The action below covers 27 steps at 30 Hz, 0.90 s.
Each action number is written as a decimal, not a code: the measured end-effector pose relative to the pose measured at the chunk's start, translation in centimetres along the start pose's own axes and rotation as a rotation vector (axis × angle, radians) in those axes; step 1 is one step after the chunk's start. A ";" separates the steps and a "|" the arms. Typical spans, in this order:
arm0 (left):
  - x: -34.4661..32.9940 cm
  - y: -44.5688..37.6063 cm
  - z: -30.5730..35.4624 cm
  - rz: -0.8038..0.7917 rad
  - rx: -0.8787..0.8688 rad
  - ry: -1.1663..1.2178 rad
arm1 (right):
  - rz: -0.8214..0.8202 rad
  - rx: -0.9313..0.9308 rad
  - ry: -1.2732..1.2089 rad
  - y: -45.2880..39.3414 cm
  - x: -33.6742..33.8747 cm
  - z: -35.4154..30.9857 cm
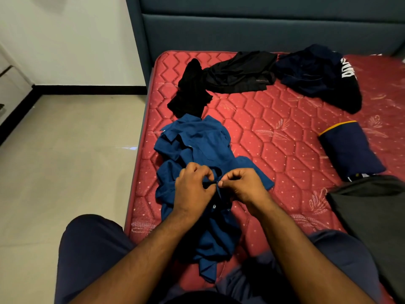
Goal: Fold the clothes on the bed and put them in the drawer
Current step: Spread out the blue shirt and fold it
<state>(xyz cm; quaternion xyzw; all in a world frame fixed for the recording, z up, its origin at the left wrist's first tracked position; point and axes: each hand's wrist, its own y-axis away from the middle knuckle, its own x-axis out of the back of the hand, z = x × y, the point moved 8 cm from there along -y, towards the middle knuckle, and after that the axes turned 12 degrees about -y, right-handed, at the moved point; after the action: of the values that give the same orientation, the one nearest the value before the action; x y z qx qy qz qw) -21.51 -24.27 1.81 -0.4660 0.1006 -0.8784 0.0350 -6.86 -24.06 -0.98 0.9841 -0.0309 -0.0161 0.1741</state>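
While both hands are bunched up over the middle of the blue shirt [197,150], I can see the left hand [192,189] pinching the fabric at the button strip and the right hand [243,187] pinching it from the other side, fingertips nearly touching, so both grips are tight and narrow on the cloth. That shirt is crumpled in a long heap near the left edge of the red mattress [285,145], running from the person's lap up toward the middle of the bed. Just past its far end sits a black garment [190,91], touching another black piece [238,71] spread flat near the headboard [263,34]. Next to that, a dark navy top with white lettering [317,75] lies rumpled. Over on the right there's a folded navy item with a yellow trim [350,148], and beside it a dark grey piece [377,216] at the frame edge. Drawer fronts [8,84] show at far left, across the pale floor [65,150].
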 end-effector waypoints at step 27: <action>-4.5 0.7 -5.9 -0.104 0.438 0.777 | -0.230 0.024 0.118 -0.8 -0.1 3.2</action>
<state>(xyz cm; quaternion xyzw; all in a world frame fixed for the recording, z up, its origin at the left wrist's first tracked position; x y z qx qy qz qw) -23.86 -23.37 -5.20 -0.0875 -0.1056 -0.9894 0.0481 -7.01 -24.44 -4.28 0.9824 0.0923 0.0221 0.1610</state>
